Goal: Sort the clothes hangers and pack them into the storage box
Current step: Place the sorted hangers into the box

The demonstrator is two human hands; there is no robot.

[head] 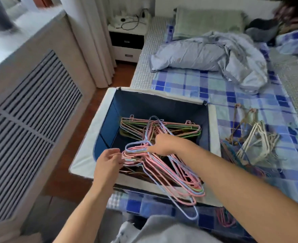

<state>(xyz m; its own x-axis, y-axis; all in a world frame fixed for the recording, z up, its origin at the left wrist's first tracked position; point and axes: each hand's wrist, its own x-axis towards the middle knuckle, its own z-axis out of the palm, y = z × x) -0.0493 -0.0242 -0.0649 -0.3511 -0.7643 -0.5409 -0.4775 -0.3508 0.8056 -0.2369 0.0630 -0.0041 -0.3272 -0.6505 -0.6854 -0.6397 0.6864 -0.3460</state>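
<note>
Bedroom with a blue checked bedsheet (250, 88) fills our head view, a crumpled grey duvet (214, 57) lying further up the bed and a slatted radiator cover (30, 123) along the wall at left. Our storage box (99, 120), blue inside with pale flaps, sits at the bed's edge and already holds a layer of hangers (179, 127). Over its near side our right hand (164, 143) curls its fingers round the necks of a bundle of pink and blue hangers (171, 171). Our left hand (107, 163) is loosely spread, fingertips just touching the bundle's hooks. Beside the box on the sheet lies a pile of unsorted hangers (255, 142).
</note>
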